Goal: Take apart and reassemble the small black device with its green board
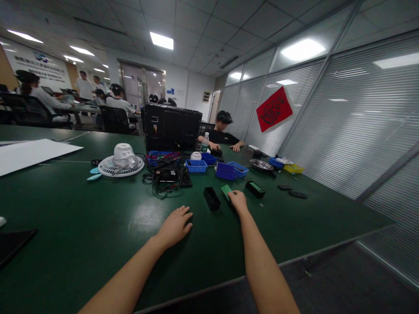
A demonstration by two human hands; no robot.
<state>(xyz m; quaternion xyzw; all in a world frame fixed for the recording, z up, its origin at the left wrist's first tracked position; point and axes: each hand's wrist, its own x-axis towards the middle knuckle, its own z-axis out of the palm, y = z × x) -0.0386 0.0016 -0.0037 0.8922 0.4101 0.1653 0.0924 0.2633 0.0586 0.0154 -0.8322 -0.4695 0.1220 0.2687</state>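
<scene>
My left hand lies on the green tabletop with its fingers stretched out and nothing in them. My right hand is closed on the near end of a flat green rectangular piece, whose kind I cannot make out. Between the two hands sits an open black box, just left of the green piece and apart from it. Right of my right hand is a second black box with a green surface showing inside it. A small pale ring lies nearby on the table.
Blue bins, a cabled black device and a white fan stand farther back. Behind them is a large black panel. Flat black pieces and a metal bowl lie rightward. A person sits across the table.
</scene>
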